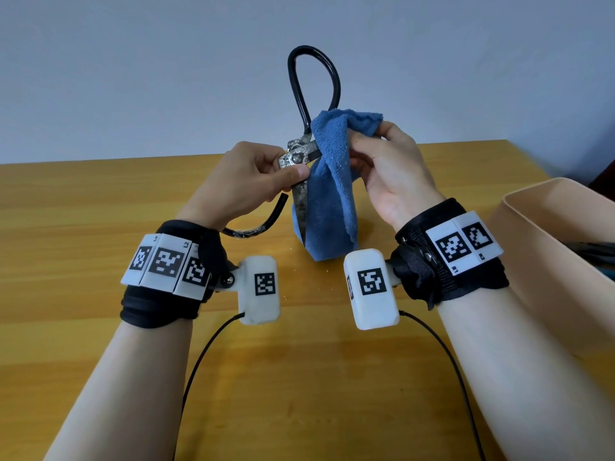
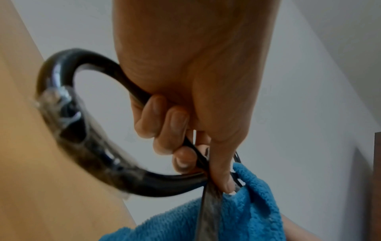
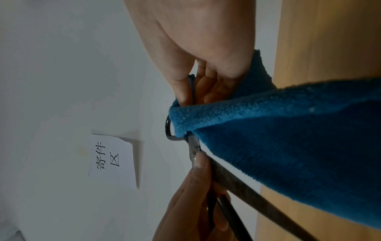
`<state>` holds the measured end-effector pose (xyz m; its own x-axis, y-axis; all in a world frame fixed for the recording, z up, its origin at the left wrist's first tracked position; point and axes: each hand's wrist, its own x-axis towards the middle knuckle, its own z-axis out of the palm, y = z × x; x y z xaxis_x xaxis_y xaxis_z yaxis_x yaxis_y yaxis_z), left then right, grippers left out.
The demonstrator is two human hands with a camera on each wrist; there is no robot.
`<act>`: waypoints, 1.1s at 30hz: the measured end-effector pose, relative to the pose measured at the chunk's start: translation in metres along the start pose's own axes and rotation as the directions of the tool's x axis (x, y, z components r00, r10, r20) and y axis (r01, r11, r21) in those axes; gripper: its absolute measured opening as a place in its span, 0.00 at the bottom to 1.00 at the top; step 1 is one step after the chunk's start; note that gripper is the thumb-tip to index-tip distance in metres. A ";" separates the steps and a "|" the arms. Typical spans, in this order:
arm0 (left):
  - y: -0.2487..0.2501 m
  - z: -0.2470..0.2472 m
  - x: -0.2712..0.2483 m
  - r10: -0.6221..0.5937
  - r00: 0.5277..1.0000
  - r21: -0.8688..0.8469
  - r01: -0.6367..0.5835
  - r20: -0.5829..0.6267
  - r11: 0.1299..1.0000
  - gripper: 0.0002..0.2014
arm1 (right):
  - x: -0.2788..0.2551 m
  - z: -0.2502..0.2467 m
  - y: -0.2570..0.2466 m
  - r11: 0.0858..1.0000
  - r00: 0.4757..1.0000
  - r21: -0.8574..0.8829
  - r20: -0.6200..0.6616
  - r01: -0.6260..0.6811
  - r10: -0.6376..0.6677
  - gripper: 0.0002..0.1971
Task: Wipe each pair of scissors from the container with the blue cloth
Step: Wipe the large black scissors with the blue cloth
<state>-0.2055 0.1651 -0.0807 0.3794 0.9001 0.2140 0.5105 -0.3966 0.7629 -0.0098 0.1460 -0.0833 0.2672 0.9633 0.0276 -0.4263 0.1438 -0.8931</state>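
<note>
The big old black-handled metal scissors [image 1: 299, 154] are being pinched at the middle by the left hand [image 1: 246, 178], while the fluffy blue cloth [image 1: 332, 181] is being squeezed around them by the right hand's [image 1: 389, 171] curled fingers.

A wooden table [image 1: 100, 211] with a yellowish grain is filling the lower part of the head view, with small pale crumbs [image 1: 327, 271] lying scattered on it near the middle. A plain pale wall [image 1: 133, 78] is rising behind the table's far edge. A white paper note [image 3: 112, 161] is hanging on that wall in the right wrist view (printed with dark characters, one corner curling away). A dark brown panel [image 2: 377, 179] is showing at the right edge of the left wrist view, too cropped to identify.
</note>
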 end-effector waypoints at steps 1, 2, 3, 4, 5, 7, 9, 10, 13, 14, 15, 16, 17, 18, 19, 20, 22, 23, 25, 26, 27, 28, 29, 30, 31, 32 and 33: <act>0.001 0.000 0.000 0.005 1.000 -0.003 -0.005 -0.001 1.000 0.23 | 0.000 -0.001 -0.002 1.000 1.000 0.013 0.002 0.002 -0.002 0.12; 0.001 0.000 0.000 0.009 1.000 -0.001 -0.009 -0.004 1.000 0.23 | 0.000 -0.002 -0.004 1.000 1.000 0.029 0.014 0.000 -0.001 0.11; 0.000 0.001 0.000 0.011 1.000 0.006 -0.010 -0.006 1.000 0.22 | 0.001 -0.002 -0.005 0.999 1.000 0.038 0.029 -0.004 0.002 0.11; 0.000 0.001 -0.001 0.010 1.000 0.015 -0.010 -0.005 1.000 0.22 | 0.001 -0.002 -0.006 0.999 0.999 0.036 0.039 -0.009 0.007 0.12; 0.000 0.001 -0.001 0.010 1.000 0.022 -0.010 -0.002 1.000 0.21 | 0.000 -0.002 -0.006 1.000 0.999 0.028 0.041 -0.013 0.012 0.13; -0.001 0.001 -0.001 0.008 1.000 0.022 -0.009 0.011 1.000 0.20 | 0.000 -0.001 -0.004 1.000 0.999 0.020 0.031 -0.014 0.013 0.13; 0.001 0.000 -0.001 0.007 1.000 0.020 -0.007 0.028 1.000 0.19 | 0.000 -0.001 -0.003 1.000 1.000 0.006 0.013 -0.003 0.003 0.11; 0.001 0.000 -0.001 0.006 0.999 0.017 -0.007 0.034 1.000 0.19 | 0.000 -0.001 -0.003 1.000 1.000 -0.003 0.003 0.002 -0.002 0.11; 0.002 0.001 -0.001 0.014 0.999 0.014 -0.014 0.035 1.000 0.19 | -0.001 -0.001 -0.003 1.000 1.000 -0.004 -0.010 0.021 -0.021 0.10; 0.001 0.001 -0.001 0.016 0.999 0.014 -0.016 0.033 1.000 0.19 | -0.001 -0.001 -0.003 1.000 1.000 0.001 -0.012 0.025 -0.025 0.10; 0.001 0.001 -0.001 0.016 0.999 0.014 -0.016 0.030 1.000 0.19 | -0.001 -0.001 -0.003 1.000 1.000 0.008 -0.016 0.026 -0.026 0.09; 0.001 0.000 -0.001 0.014 1.000 0.011 -0.015 0.027 1.000 0.19 | -0.001 -0.001 -0.003 1.000 0.999 0.017 -0.021 0.026 -0.026 0.09; 0.001 0.000 -0.001 0.014 1.000 0.008 -0.014 0.025 1.000 0.19 | 0.000 -0.001 -0.004 0.999 0.999 0.023 -0.027 0.027 -0.026 0.08; 0.001 -0.001 -0.001 0.014 1.000 0.005 -0.014 0.026 1.000 0.19 | 0.000 -0.001 -0.005 0.999 0.999 0.029 -0.034 0.028 -0.027 0.08; 0.001 -0.001 -0.001 0.015 1.000 0.004 -0.015 0.025 1.000 0.19 | -0.001 -0.001 -0.005 0.999 0.999 0.033 -0.039 0.031 -0.029 0.08; 0.001 -0.001 -0.001 0.015 1.000 0.003 -0.015 0.025 1.000 0.19 | -0.001 0.000 -0.005 0.999 0.999 0.038 -0.043 0.033 -0.031 0.08; 0.002 0.000 -0.001 0.017 1.000 0.001 -0.017 0.025 1.000 0.19 | -0.001 0.000 -0.005 0.998 0.998 0.050 -0.054 0.040 -0.037 0.08; 0.002 0.000 -0.001 0.017 1.000 -0.001 -0.017 0.025 1.000 0.19 | -0.001 -0.001 -0.005 0.997 0.997 0.055 -0.060 0.045 -0.041 0.08; 0.002 -0.001 -0.002 0.012 1.000 -0.001 -0.012 0.024 1.000 0.20 | -0.002 -0.001 -0.006 0.996 0.996 0.066 -0.076 0.053 -0.048 0.09; 0.002 -0.002 -0.002 0.008 1.000 0.002 -0.008 0.021 1.000 0.20 | -0.002 0.000 -0.006 0.996 0.995 0.069 -0.085 0.057 -0.051 0.09; 0.002 -0.002 -0.002 0.004 1.000 0.007 -0.004 0.016 1.000 0.21 | -0.002 0.000 -0.005 0.996 0.994 0.070 -0.093 0.059 -0.052 0.09; 0.002 -0.003 -0.002 -0.001 1.000 0.013 0.001 0.010 1.000 0.21 | -0.002 0.000 -0.005 0.996 0.994 0.071 -0.100 0.059 -0.052 0.09; 0.002 -0.003 -0.002 -0.007 1.000 0.019 0.007 0.002 1.000 0.22 | -0.001 -0.001 -0.004 0.996 0.993 0.068 -0.111 0.059 -0.052 0.09; 0.002 -0.003 -0.002 -0.012 1.000 0.023 0.013 -0.006 1.000 0.23 | -0.001 -0.001 -0.004 0.996 0.991 0.064 -0.126 0.059 -0.051 0.09; 0.002 -0.004 -0.003 -0.019 1.000 0.026 0.019 -0.012 0.999 0.23 | 0.000 -0.003 -0.005 0.996 0.987 0.065 -0.152 0.062 -0.051 0.09; 0.001 -0.005 -0.003 -0.027 1.000 0.029 0.027 -0.014 0.999 0.23 | 0.001 -0.005 -0.007 0.995 0.981 0.073 -0.187 0.068 -0.054 0.09; 0.001 -0.006 -0.003 -0.036 0.999 0.034 0.036 -0.013 0.999 0.23 | 0.003 -0.009 -0.009 0.993 0.974 0.089 -0.222 0.074 -0.053 0.09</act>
<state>-0.2107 0.1631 -0.0773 0.3511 0.9159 0.1945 0.5495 -0.3697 0.7492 0.0027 0.1454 -0.0791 0.4746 0.8798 -0.0260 -0.4803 0.2341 -0.8453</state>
